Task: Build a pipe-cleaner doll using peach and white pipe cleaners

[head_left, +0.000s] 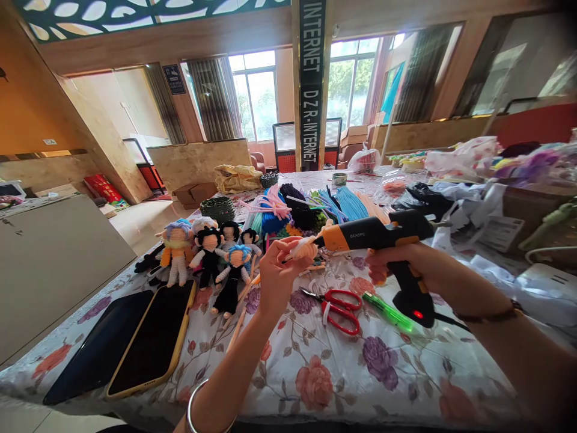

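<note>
Your left hand [276, 272] had its fingers pinched on the peach piece [303, 248] above the table [315, 373], your right hand [401, 267] clamped on the glue gun [383, 236], nozzle touching it: best was steady, small dabs, fingertips clear.

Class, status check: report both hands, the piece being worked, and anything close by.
Left hand pinching small peach yarn piece. Right hand gripping glue gun, nozzle at the piece. Red scissors below on floral tablecloth.
</note>
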`<action>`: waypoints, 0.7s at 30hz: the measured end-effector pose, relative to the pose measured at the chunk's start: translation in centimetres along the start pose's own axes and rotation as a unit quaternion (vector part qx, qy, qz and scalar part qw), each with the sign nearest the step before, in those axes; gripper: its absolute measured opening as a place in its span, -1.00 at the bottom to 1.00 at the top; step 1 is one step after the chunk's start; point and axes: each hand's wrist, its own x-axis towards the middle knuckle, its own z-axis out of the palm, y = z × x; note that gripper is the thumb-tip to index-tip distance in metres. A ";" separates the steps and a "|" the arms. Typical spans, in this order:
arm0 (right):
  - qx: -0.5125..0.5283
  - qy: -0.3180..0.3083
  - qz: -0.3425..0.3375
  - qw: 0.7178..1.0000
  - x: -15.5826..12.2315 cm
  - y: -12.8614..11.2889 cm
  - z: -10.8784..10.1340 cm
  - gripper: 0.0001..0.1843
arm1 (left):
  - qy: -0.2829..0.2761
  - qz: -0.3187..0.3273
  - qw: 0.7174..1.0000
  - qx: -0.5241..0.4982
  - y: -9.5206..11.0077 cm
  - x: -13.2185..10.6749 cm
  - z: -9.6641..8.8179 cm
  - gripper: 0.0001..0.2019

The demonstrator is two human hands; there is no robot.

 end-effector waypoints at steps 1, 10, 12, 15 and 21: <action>0.000 0.001 0.001 1.000 0.0 0.1 -0.1 -0.76 | 0.000 -0.001 1.000 -0.003 0.0 0.0 0.0 -0.68; 0.003 0.009 0.001 1.000 0.3 0.1 -0.2 -0.75 | 0.006 -0.005 1.000 -0.021 0.2 0.1 0.1 -0.68; -0.003 0.004 -0.003 1.000 0.3 0.0 -0.2 -0.74 | 0.005 -0.003 1.000 -0.023 0.2 0.1 0.1 -0.68; -0.007 0.008 -0.003 1.000 0.1 -0.1 0.0 -0.76 | 0.005 -0.004 1.000 -0.022 0.1 0.1 0.1 -0.68; -0.030 0.043 -0.007 0.999 -0.2 -0.4 0.4 -0.79 | 0.000 -0.004 1.000 -0.023 0.1 0.1 0.0 -0.69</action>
